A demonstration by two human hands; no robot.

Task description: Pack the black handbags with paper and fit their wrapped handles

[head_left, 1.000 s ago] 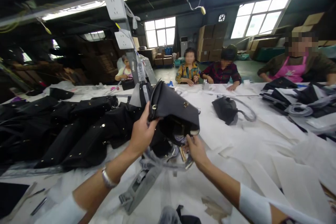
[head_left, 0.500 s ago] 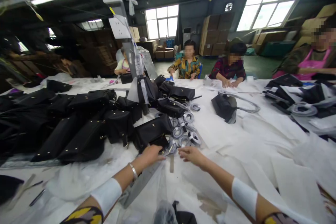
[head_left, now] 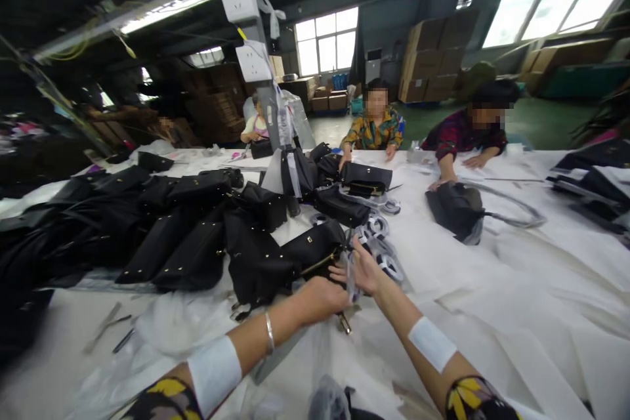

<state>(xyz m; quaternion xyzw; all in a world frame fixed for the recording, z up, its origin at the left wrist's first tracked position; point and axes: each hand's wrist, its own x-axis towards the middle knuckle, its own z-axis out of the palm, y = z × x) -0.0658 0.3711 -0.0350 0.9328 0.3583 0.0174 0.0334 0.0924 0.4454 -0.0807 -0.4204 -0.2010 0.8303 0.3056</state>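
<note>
My left hand (head_left: 325, 298) is closed, its fingertips at the lower end of a plastic-wrapped strap (head_left: 350, 272). My right hand (head_left: 367, 270) faces it with fingers stretched out and thumb raised; the strap runs across the front of its fingers. Just beyond both hands lies a black handbag (head_left: 315, 241) with a gold zipper along its front. Several more plastic-wrapped strap coils (head_left: 378, 226) lie behind my right hand. Below my left hand's fingertips a small gold-coloured metal piece (head_left: 345, 323) shows on the table.
Black bags (head_left: 191, 252) cover the table's left side. A post with sockets (head_left: 253, 60) rises behind them. White sheeting (head_left: 492, 295) spreads to the right. Across the table, a co-worker's hand (head_left: 445, 174) touches another black bag (head_left: 455, 210); another person (head_left: 374, 128) sits beside that co-worker.
My hands have come together over the coils, and a wrapped strap is now raised between them. The view has turned left. A co-worker's hand has reached the bag across the table.
</note>
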